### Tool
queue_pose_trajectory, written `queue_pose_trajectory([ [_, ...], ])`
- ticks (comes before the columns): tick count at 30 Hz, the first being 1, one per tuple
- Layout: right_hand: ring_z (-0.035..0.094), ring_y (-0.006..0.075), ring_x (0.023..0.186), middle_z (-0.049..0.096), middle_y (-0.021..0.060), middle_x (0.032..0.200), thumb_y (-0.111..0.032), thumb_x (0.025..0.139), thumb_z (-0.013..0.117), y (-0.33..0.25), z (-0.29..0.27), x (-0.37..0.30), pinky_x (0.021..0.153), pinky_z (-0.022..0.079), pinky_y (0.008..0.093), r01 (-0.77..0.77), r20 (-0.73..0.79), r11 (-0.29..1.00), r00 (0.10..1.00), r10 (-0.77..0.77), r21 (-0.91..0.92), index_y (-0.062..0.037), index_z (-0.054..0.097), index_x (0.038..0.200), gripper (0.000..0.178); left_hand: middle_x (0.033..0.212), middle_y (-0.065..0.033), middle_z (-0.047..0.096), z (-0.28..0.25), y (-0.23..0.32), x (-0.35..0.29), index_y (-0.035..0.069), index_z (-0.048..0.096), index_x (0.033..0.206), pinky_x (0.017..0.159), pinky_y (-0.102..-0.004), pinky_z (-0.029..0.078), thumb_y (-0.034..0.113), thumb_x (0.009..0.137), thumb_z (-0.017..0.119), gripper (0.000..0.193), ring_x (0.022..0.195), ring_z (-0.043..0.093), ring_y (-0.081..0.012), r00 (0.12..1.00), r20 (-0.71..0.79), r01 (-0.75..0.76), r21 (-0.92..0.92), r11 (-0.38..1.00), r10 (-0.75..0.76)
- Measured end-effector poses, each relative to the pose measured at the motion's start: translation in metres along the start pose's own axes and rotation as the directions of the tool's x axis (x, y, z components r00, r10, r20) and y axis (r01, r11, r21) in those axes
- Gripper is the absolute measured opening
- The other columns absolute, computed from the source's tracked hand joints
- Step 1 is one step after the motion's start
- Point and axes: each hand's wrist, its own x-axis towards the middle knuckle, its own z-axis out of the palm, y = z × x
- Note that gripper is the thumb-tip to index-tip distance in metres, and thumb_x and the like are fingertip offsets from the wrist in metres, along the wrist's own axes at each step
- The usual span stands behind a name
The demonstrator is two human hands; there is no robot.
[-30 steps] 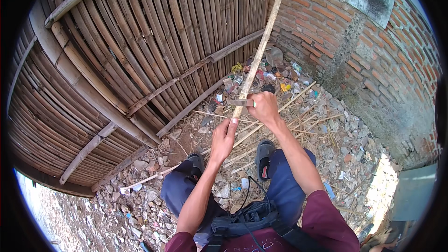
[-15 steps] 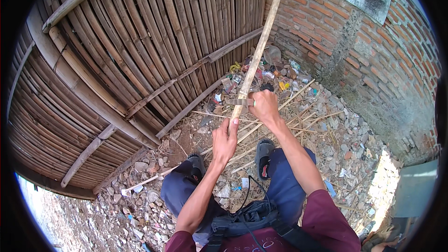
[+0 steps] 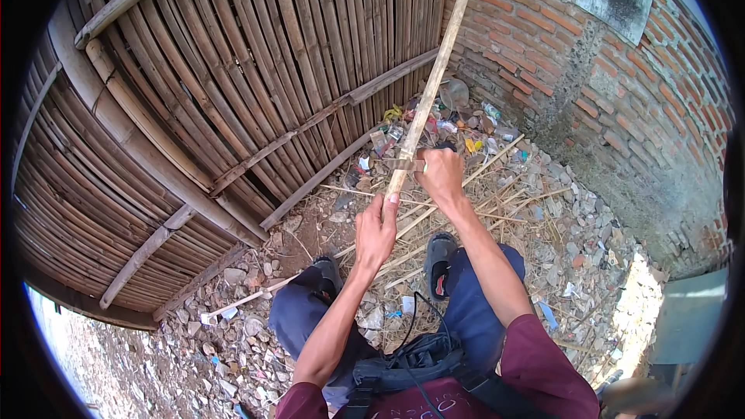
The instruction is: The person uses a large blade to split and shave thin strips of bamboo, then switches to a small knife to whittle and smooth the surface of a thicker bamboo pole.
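A long, pale wooden stick [image 3: 434, 81] slants up and away from me toward the corner where the two walls meet. My left hand [image 3: 375, 231] is closed round its near end, with the thumb lying along the top. In my right hand [image 3: 441, 178], closed in a fist, is a knife [image 3: 401, 164]. Its short, dull blade lies crosswise over the stick, just beyond my left thumb. The handle is mostly hidden inside my fingers.
On the left stands a bamboo slat wall [image 3: 310, 31] with pole rails. A brick wall [image 3: 535, 39] curves round the right. Litter [image 3: 473, 128] lies in the corner. Thin strips [image 3: 497, 206] and stones [image 3: 252, 326] cover the ground around my shoes [image 3: 440, 264].
The blade has shifted slightly along the stick, away from my left hand, and its face now looks darker. Both hands keep their grip, and the stick has barely moved.
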Motion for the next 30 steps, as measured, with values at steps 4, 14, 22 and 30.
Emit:
queue_pose_trajectory([
  [4, 0.074, 0.0417, 0.066, 0.071, 0.0217, 0.068, -0.012, 0.074, 0.076, 0.007, 0.003, 0.000, 0.063, 0.059, 0.0512, -0.019, -0.043, 1.000, 0.999, 0.019, 0.001, -0.0076, 0.079, 0.077, 0.006, 0.068, -0.0246, 0.060, 0.002, 0.001, 0.001, -0.005, 0.063, 0.100, 0.067, -0.0515, 0.047, 0.045, 0.111, 0.051, 0.052, 0.061, 0.058, -0.0380, 1.000, 0.001, -0.012, 0.014, 1.000, 0.012],
  [14, 0.074, 0.0379, 0.066, 0.072, 0.0191, 0.071, -0.009, 0.069, 0.081, 0.000, 0.004, -0.006, 0.064, 0.059, 0.0474, 0.127, 0.017, 0.991, 0.992, -0.127, 0.032, -0.0066, 0.078, 0.080, 0.011, 0.070, -0.0258, 0.059, 0.001, -0.012, 0.002, -0.004, 0.062, 0.097, 0.068, -0.0524, 0.046, 0.044, 0.111, 0.050, 0.052, 0.064, 0.057, -0.0424, 1.000, -0.012, -0.008, 0.006, 1.000, 0.008],
  [22, 0.074, 0.0373, 0.066, 0.072, 0.0192, 0.069, -0.010, 0.070, 0.078, 0.005, 0.001, -0.001, 0.063, 0.059, 0.0477, 0.191, 0.044, 0.981, 0.980, -0.192, 0.026, -0.0067, 0.077, 0.076, 0.007, 0.068, -0.0263, 0.059, 0.007, -0.012, -0.001, -0.004, 0.061, 0.094, 0.067, -0.0528, 0.046, 0.044, 0.111, 0.051, 0.052, 0.063, 0.059, -0.0428, 0.998, -0.028, -0.054, 0.031, 0.998, 0.055],
  [30, 0.074, 0.0404, 0.068, 0.071, 0.0214, 0.069, -0.011, 0.073, 0.078, 0.005, 0.005, 0.007, 0.063, 0.059, 0.0483, 0.040, 0.000, 0.999, 0.999, -0.040, -0.024, -0.0044, 0.077, 0.074, 0.007, 0.067, -0.0272, 0.060, 0.004, -0.004, 0.001, -0.004, 0.061, 0.096, 0.064, -0.0533, 0.046, 0.043, 0.112, 0.051, 0.051, 0.061, 0.061, -0.0447, 1.000, 0.000, -0.016, 0.032, 0.999, 0.016],
])
